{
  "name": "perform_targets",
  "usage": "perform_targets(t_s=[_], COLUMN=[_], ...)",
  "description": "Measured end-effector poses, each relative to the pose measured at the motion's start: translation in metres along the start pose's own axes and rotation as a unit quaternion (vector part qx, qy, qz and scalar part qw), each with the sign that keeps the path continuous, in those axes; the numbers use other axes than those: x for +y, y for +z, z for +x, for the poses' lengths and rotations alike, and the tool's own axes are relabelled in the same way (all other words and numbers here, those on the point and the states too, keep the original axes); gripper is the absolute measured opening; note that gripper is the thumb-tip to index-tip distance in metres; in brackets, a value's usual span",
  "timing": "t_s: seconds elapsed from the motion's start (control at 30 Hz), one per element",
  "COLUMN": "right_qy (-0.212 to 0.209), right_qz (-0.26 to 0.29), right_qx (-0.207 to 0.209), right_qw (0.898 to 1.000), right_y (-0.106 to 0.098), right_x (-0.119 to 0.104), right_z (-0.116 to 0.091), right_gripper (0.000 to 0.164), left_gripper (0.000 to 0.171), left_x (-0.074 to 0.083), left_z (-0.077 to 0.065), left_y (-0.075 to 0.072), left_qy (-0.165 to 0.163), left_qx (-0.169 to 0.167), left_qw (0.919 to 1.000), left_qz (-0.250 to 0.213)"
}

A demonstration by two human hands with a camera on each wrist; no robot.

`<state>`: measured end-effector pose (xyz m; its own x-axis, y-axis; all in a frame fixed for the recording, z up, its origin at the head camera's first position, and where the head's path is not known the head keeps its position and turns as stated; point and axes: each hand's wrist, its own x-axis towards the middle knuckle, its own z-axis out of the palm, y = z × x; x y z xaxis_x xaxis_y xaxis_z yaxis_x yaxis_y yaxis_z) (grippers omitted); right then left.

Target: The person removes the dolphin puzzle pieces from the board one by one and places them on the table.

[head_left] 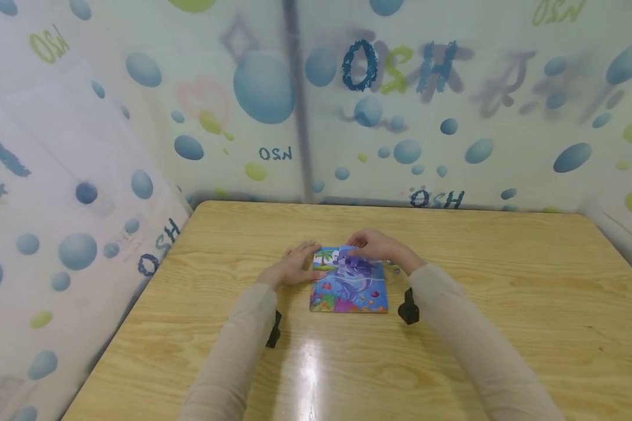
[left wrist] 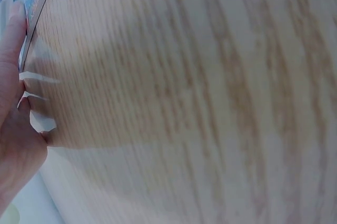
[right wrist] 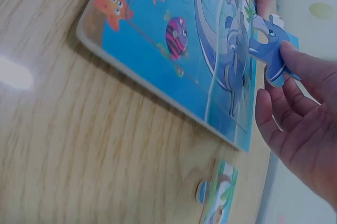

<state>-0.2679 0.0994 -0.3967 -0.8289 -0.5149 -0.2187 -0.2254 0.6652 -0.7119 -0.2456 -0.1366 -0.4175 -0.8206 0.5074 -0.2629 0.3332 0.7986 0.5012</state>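
A jigsaw puzzle board (head_left: 347, 292) with a dolphin sea scene lies flat on the wooden table. Between the thumb and fingers of my right hand (right wrist: 308, 108) is a blue puzzle piece (right wrist: 271, 48) with a dolphin's head on it, raised over the board's far part. In the head view, that right hand (head_left: 373, 244) is at the board's top edge. My left hand (head_left: 293, 266) rests at the board's left side, thumb and fingertips touching its edge. Only part of the left hand (left wrist: 16, 108) shows in the left wrist view, beside the board's rim.
Beside the board's right edge lies a loose puzzle piece (right wrist: 224, 192), mostly green and white. The wooden table (head_left: 505, 263) reaches back to a curtain (head_left: 453, 117) printed with bubbles and letters. Black straps hang from both wrists.
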Motion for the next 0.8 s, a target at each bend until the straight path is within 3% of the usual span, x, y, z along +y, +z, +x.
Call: perform_targets(t_s=[0.43, 0.8], right_qy=[0.014, 0.042], right_qz=[0.026, 0.041], right_qx=[0.007, 0.023], right_qw=[1.0, 0.998], right_y=[-0.021, -0.049], right_x=[0.02, 0.058], right_z=[-0.023, -0.059], right_gripper=[0.033, 0.036], left_gripper=[0.075, 0.075], left_x=[0.0, -0.003], left_z=[-0.002, 0.001], left_y=[0.0, 0.002], left_qy=[0.005, 0.011], left_qx=[-0.004, -0.003], left_qw=[1.0, 0.9999], left_qz=[0.001, 0.0])
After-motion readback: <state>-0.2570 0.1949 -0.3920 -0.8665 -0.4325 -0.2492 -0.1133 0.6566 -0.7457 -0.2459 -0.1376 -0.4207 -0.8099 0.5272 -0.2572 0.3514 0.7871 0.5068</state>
